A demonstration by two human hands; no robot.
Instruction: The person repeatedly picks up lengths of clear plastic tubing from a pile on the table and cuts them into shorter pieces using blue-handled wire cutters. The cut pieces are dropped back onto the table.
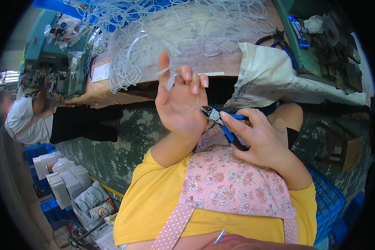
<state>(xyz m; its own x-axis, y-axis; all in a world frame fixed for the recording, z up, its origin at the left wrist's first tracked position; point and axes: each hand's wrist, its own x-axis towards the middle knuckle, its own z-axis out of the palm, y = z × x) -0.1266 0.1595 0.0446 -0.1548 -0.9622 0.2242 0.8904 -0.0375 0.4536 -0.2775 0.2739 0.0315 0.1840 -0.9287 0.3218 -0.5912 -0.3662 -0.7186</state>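
off the near edge of the tabletop (221,62), blue-handled pliers (227,132) are gripped by the right hand (258,135), their long axis slanted leftward, tip pointed at the left hand (179,102), where a clear strand (170,79) is held among half-curled fingers, index straight
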